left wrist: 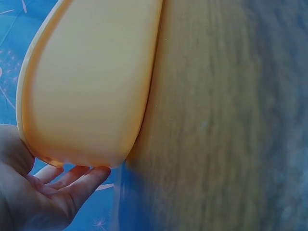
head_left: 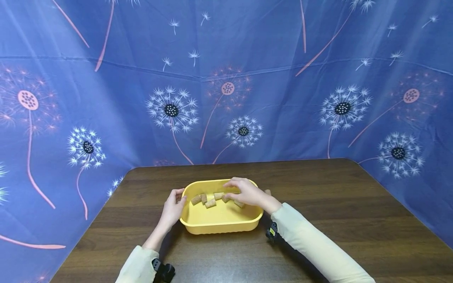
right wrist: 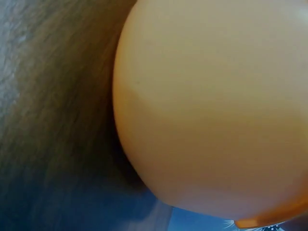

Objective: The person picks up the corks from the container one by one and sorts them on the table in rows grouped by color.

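A yellow plastic basin with rounded corners rests on the wooden table. Several short tan pieces that look like corks lie inside it, toward the back. My left hand grips the basin's left end, thumb over the rim and fingers against the outer wall, as the left wrist view confirms. Over the right rim reaches my right hand, its thumb and forefinger apart above the corks. That hand partly covers a few of them. In the right wrist view, the basin's outer wall fills most of the picture and the fingers are hidden.
Another cork-like piece sits outside the basin, just behind my right wrist. The brown table extends around the basin on all sides. A blue cloth with dandelion prints hangs behind the table's far edge.
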The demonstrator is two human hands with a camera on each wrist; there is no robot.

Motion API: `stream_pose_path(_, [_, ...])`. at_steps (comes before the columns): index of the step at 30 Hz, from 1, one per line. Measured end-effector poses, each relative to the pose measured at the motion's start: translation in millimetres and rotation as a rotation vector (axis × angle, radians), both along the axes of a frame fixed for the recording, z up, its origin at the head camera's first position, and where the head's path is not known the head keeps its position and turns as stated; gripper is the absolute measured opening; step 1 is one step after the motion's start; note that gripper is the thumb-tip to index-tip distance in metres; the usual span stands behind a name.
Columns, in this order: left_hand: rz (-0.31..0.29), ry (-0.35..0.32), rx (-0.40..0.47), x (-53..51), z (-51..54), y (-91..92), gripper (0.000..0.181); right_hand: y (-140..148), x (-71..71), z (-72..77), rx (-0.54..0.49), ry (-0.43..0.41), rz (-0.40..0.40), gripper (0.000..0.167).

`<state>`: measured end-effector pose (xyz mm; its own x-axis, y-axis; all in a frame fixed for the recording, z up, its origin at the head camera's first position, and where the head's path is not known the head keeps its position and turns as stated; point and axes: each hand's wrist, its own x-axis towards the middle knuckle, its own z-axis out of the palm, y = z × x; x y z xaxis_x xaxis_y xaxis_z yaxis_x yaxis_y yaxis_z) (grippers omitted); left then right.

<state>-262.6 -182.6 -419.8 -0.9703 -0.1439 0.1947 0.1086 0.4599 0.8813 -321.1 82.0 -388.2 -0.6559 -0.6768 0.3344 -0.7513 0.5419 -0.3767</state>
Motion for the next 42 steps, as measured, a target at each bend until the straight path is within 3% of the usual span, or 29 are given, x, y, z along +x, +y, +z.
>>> stream_pose_path(13, [0.007,0.017,-0.01,0.2,3.3,1.3,0.032,0,-2.5,-9.3,0.028,0.044,0.014,0.03])
stream_pose_path(25, [0.0,-0.013,-0.001,-0.2,1.5,-0.8,0.032,-3,-0.1,-11.5,0.08,0.048,0.017,0.031])
stream_pose_path(35, [0.004,-0.005,0.006,1.7,0.7,0.9,0.032,-3,3.8,-9.9,0.178,-0.031,-0.009,0.035])
stream_pose_path(42, [0.002,-0.009,0.009,0.3,-0.1,0.0,0.031,-3,3.3,-9.5,0.172,-0.032,-0.009,0.033])
